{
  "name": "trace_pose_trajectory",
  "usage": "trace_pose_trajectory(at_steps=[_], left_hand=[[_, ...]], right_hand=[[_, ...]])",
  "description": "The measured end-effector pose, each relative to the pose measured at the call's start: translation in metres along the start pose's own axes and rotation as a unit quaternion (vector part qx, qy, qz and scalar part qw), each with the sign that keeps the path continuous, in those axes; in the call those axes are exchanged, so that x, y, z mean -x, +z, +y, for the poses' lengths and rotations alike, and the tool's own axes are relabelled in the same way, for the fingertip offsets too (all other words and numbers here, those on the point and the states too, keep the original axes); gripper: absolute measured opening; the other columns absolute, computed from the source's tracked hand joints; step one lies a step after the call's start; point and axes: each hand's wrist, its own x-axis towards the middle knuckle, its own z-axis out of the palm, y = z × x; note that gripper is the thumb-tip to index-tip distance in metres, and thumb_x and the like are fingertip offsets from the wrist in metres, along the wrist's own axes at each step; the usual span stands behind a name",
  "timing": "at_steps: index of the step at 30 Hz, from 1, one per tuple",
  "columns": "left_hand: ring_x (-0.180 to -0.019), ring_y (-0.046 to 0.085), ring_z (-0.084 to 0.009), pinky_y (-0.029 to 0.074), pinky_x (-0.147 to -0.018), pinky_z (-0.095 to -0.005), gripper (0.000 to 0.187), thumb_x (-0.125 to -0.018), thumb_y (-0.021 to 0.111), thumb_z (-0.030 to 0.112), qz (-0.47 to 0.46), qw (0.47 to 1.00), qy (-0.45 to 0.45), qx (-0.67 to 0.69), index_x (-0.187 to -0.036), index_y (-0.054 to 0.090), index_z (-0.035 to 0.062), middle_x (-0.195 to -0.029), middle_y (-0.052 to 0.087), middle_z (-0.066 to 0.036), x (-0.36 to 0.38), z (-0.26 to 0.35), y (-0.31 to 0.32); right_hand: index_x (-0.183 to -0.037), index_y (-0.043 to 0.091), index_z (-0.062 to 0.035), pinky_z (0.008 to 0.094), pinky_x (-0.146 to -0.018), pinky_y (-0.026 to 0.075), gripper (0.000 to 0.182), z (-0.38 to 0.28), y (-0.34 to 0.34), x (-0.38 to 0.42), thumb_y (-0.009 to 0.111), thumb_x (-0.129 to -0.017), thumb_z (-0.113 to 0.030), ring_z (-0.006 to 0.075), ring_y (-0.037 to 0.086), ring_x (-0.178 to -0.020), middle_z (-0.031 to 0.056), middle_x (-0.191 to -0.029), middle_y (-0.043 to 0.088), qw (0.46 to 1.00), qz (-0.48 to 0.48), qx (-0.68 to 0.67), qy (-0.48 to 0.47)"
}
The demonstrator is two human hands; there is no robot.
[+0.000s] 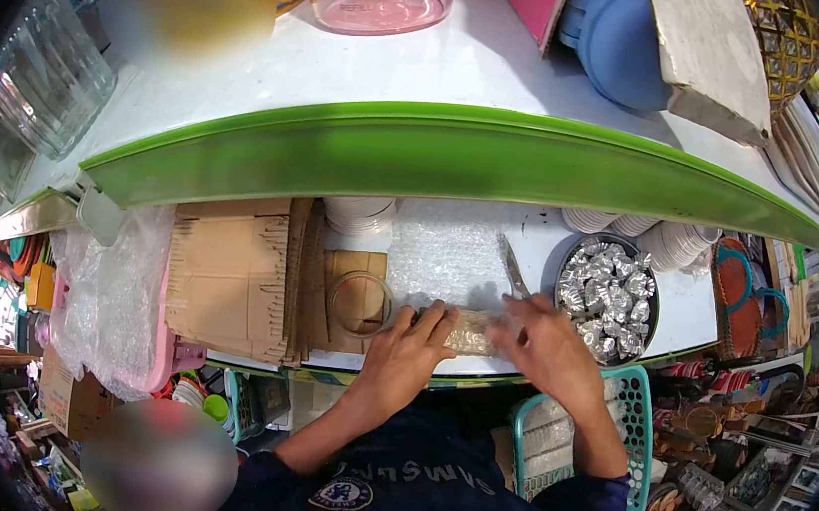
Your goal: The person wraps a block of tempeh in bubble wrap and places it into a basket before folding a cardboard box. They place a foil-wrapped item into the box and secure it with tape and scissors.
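Observation:
A bubble-wrapped bundle (467,332) lies at the front edge of the white shelf. My left hand (403,357) is closed over its left end, fingers pressing down. At the right end my right hand (551,356) curls its fingers round the wrap, slightly blurred by motion. Behind the bundle a flat sheet of bubble wrap (445,249) is spread out. Scissors (510,264) rest beside it, handles near my right hand. A roll of clear tape (387,306) lies left of my left hand on cardboard.
A dark bowl (655,326) holds many silver foil pieces, right of my hands. Stacked cardboard (228,276) stands on the left. A green shelf edge (460,156) overhangs the work surface. Below sits a teal basket (643,435). White stacked dishes (359,215) stand at the back.

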Motion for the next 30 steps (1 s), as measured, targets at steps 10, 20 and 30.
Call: trace_pose_trajectory(at_steps=[10,20,30], left_hand=[[-0.111,0.053,-0.0346,0.048,-0.095,-0.043,0.056,-0.087,0.07,0.025,0.016,1.0,0.0,0.02,-0.136,0.053,0.0041,-0.135,0.053,-0.014,0.0,-0.004,-0.001],[-0.113,0.053,-0.0359,0.047,-0.098,-0.0436,0.059,-0.086,0.07,0.022,-0.03,0.998,0.012,0.048,-0.139,0.051,0.0047,-0.136,0.052,-0.014,0.003,-0.011,-0.009],[-0.112,0.054,-0.0356,0.047,-0.096,-0.0449,0.055,-0.09,0.067,0.026,-0.062,0.997,0.03,0.033,-0.137,0.05,0.0028,-0.133,0.054,-0.017,0.005,-0.006,-0.013]], right_hand=[[-0.129,0.055,0.0009,0.04,-0.087,0.051,0.067,0.01,0.04,0.002,0.084,-0.071,-0.015,0.0344,0.062,-0.102,0.0189,-0.114,0.058,0.991,0.078,-0.068,-0.091],[-0.125,0.059,-0.0035,0.0403,-0.086,0.052,0.054,0.003,0.039,0.012,0.081,-0.076,-0.012,0.0364,0.064,-0.097,0.0185,-0.11,0.062,0.988,0.085,-0.076,-0.108],[-0.124,0.061,-0.0026,0.0423,-0.084,0.053,0.051,0.017,0.021,0.01,0.077,-0.082,-0.026,0.0383,0.065,-0.095,0.0212,-0.111,0.065,0.99,-0.003,-0.029,-0.138]])
